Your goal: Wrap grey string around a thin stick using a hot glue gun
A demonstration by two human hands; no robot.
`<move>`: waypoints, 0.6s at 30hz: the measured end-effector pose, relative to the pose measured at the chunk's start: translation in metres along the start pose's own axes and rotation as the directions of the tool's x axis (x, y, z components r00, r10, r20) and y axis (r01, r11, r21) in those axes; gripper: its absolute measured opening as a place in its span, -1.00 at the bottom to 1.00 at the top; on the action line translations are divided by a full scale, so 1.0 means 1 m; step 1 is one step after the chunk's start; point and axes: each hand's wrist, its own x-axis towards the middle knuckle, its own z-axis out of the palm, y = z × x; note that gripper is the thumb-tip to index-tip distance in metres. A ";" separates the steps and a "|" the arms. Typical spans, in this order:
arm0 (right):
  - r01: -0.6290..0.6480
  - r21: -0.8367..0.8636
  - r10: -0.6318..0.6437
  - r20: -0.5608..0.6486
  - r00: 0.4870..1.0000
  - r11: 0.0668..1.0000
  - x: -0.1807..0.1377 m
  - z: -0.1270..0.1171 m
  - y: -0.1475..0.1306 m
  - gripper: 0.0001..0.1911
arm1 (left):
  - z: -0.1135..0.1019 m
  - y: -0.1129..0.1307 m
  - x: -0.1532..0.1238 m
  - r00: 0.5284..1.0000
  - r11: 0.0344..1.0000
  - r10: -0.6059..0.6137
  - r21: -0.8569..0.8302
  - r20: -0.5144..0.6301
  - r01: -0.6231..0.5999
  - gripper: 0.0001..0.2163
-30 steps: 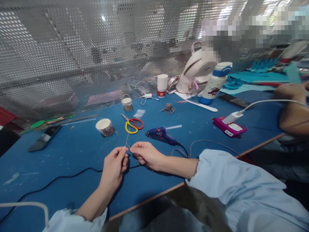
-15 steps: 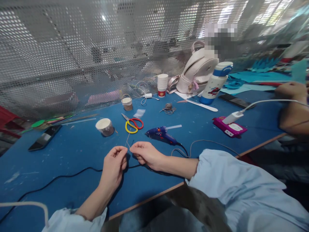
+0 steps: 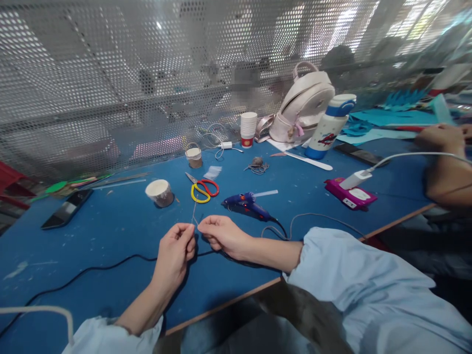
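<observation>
A thin grey string (image 3: 194, 209) runs up from between my fingertips, just in front of the scissors. My left hand (image 3: 174, 253) pinches it between thumb and forefinger. Close beside, my right hand (image 3: 223, 236) is closed in a pinch on another short stretch of the same string. The scissors (image 3: 201, 191), with one yellow and one red handle, lie slightly open on the table. A dark blue glue gun (image 3: 245, 204) with a clear glue stick rests to the right. On the left stands a small white-topped cup wrapped in brown (image 3: 160, 192).
Farther back are a second small cup (image 3: 193, 158), a tangle of grey string (image 3: 257, 166) and stacked paper cups (image 3: 248, 130). A bottle (image 3: 330, 127), a backpack (image 3: 302, 105) and a magenta power strip (image 3: 350, 194) stand right. A black cable (image 3: 90, 270) crosses the front; another person's hand (image 3: 440, 137) is far right.
My hands have barely moved and still pinch the string; its upper end leans slightly more to the left. At far right, the other person's hand has shifted a little.
</observation>
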 end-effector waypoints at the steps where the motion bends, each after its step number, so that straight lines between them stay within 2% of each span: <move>1: 0.000 0.000 0.000 -0.001 1.000 1.000 0.000 0.000 0.000 -0.78 | 0.000 0.000 0.000 1.000 1.000 -0.004 0.001 0.000 0.004 -0.73; 18: 0.004 -0.012 -0.004 0.003 1.000 1.000 0.001 -0.001 0.001 -0.76 | -0.001 -0.003 0.001 1.000 1.000 -0.008 0.003 -0.003 0.008 -0.72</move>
